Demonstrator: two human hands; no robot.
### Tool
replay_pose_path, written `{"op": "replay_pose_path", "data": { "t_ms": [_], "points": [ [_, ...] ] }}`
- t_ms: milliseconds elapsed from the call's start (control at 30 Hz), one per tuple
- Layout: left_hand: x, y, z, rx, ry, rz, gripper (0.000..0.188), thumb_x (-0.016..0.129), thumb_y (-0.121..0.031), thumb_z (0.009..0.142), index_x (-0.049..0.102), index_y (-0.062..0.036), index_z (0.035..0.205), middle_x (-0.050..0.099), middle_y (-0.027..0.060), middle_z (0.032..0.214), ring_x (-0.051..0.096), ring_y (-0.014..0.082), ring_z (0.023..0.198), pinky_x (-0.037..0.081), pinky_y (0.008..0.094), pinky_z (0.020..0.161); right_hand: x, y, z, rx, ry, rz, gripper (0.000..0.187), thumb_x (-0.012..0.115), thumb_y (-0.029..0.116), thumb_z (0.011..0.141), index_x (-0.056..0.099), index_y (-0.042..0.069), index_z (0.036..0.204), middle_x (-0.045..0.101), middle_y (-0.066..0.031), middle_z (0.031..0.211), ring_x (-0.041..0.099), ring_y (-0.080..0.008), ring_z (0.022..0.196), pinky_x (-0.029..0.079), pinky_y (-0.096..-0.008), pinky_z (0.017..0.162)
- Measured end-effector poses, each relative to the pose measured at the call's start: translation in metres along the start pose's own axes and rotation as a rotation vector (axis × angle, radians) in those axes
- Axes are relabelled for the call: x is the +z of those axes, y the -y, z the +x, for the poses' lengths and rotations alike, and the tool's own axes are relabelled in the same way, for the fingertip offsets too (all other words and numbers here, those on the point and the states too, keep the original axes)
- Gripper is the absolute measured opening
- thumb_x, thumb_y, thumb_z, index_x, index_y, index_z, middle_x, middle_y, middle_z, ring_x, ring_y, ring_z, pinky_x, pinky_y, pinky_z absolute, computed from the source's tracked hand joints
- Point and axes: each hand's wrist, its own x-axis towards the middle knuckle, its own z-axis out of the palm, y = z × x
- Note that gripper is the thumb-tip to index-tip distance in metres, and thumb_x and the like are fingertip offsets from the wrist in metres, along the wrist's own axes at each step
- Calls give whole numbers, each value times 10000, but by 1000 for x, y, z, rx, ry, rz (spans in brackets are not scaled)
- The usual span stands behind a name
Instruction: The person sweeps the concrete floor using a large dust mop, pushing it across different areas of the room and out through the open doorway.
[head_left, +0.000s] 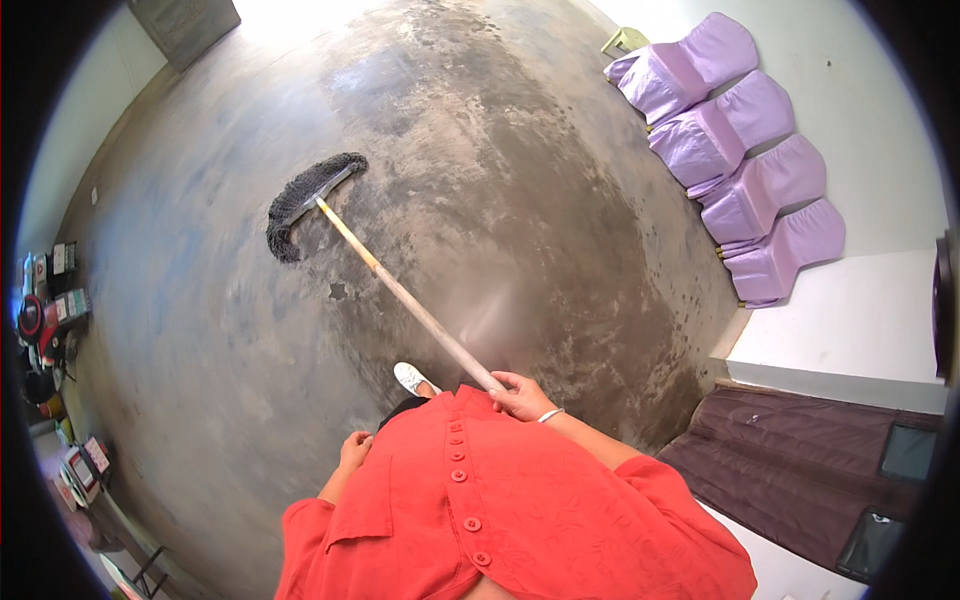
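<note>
My right hand [518,398], with a pale bracelet at the wrist, is wrapped round the near end of a long wooden mop handle [425,318] just in front of my red buttoned shirt. From there the handle slants away to the far left. At its end, a dark grey string mop head [294,200] lies spread in a curve on the wet-looking concrete floor [220,330]. By my left side, away from the handle, hangs my left hand [356,450], its fingers loosely curled and nothing visible in them.
Several purple-covered chairs [765,185] line the right wall. A dark brown padded cover [790,465] lies at lower right, with dark panes on it. Along the left edge stand assorted boxes and goods [65,300]. A grey cabinet [185,25] is at far left. My white shoe [412,379] shows ahead.
</note>
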Motion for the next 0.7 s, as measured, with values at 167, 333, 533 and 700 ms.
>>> {"op": "replay_pose_path", "data": {
  "t_ms": [167,333,533,700],
  "points": [
    [-2,-37,35,-73,-2,81,292,588,-260,790,593,-46,989,634,80,876,595,168,791,464,296,699,-46,42,17,-31,44,-30,457,621,122,779,465,37,1200,600,-41,701,535,-68,578,428,-209,506],
    [28,-91,60,-161,10,29,315,595,-283,783,596,-49,995,637,91,907,598,185,833,464,301,721,-92,116,24,-90,81,-239,504,636,155,762,452,12,1209,605,-87,916,558,-100,749,461,-245,641],
    [49,-230,92,-88,18,274,350,573,-351,761,613,-80,980,628,117,960,600,240,894,460,330,768,-183,109,62,-164,137,-385,515,640,198,758,454,15,1202,592,-89,986,553,-134,866,444,-261,767],
    [43,-288,102,-83,-57,331,339,556,-349,760,612,-95,976,622,123,968,582,259,934,442,346,810,-215,135,45,-150,115,-433,512,656,205,757,464,19,1193,567,-76,1067,522,-130,950,421,-268,829]
  ]
}}
